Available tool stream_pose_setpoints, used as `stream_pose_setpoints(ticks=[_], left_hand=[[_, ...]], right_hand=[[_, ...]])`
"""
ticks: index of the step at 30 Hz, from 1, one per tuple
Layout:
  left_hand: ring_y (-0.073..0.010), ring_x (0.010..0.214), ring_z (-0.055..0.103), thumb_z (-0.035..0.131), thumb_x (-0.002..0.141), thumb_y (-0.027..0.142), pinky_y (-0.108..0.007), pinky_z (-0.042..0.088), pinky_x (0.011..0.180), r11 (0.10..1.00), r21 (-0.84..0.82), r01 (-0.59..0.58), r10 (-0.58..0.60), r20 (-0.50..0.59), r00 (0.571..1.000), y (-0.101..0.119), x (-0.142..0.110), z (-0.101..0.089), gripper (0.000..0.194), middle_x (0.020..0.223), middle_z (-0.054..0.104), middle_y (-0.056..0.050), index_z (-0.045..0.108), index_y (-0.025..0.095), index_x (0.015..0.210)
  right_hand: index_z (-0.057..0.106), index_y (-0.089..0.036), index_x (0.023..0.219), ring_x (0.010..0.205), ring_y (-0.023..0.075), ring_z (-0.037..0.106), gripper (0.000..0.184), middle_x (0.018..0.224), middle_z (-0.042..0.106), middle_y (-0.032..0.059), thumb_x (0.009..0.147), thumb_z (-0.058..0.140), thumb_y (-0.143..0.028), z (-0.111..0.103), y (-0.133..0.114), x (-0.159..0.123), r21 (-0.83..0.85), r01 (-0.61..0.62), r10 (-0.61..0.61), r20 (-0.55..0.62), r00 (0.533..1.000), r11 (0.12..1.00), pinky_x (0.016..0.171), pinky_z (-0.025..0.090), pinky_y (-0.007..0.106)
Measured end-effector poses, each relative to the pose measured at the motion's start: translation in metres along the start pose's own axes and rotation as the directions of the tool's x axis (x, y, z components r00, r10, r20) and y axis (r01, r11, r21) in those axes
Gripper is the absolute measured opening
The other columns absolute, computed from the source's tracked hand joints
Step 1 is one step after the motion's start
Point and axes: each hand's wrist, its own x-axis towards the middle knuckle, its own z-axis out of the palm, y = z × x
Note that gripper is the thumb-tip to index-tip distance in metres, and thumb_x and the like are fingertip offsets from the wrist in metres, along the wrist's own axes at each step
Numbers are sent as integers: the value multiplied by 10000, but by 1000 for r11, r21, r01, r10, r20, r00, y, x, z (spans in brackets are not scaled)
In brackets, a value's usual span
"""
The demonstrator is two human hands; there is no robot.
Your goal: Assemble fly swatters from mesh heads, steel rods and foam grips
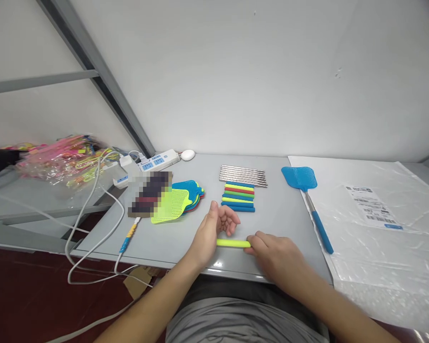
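Tbl [271, 216]: yel tube [233, 243] in R hand [278, 256]

Lime-yellow tube [233, 243]: slim, straight, crosswise, right end in fingers [260, 239].

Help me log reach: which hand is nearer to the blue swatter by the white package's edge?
Right. The right hand is a short way left of the swatter; the left hand is farther left, at the held yellow tube's left end.

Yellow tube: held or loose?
Held: the right hand grips the tube by its right end; the left hand, loosely curled, is at the other.
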Motion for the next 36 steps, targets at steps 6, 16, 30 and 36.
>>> stream_pose_setpoints(ticks=[6,16,30,36], left_hand=[[-140,676,471,484,961,443,-255,375,653,965,264,-4,-3,27,1000,4,-6,-4,304,707,516,20,585,182,841],[-194,774,530,436,990,464,-280,326,670,425,872,-242,-29,280,959,24,-42,-25,302,775,594,0,550,217,859],[-61,528,236,552,903,580,-187,206,472,987,-153,-56,-2,-352,936,-17,-91,-96,430,648,298,72,418,192,778],[-42,496,210,584,867,617,-175,181,460,958,-264,-113,-27,-476,879,-14,-83,-104,462,621,299,86,427,188,798]], right_hand=[[603,-208,852,576,158,508,275,660,565,-16,1025,406,-289,2,2,4,27,43,-38,-169,985,999,532,235,312],[636,-194,1088,857,223,570,173,966,638,87,948,566,-266,-7,-4,17,93,31,5,-365,931,995,774,403,346],[483,-171,1416,1432,384,263,502,1581,302,124,916,474,-216,42,-118,134,-68,118,-126,-140,982,991,1051,311,633],[607,-202,1301,1376,371,389,381,1476,479,124,931,521,-237,66,-116,149,-76,178,-185,-97,978,981,1057,291,658]])
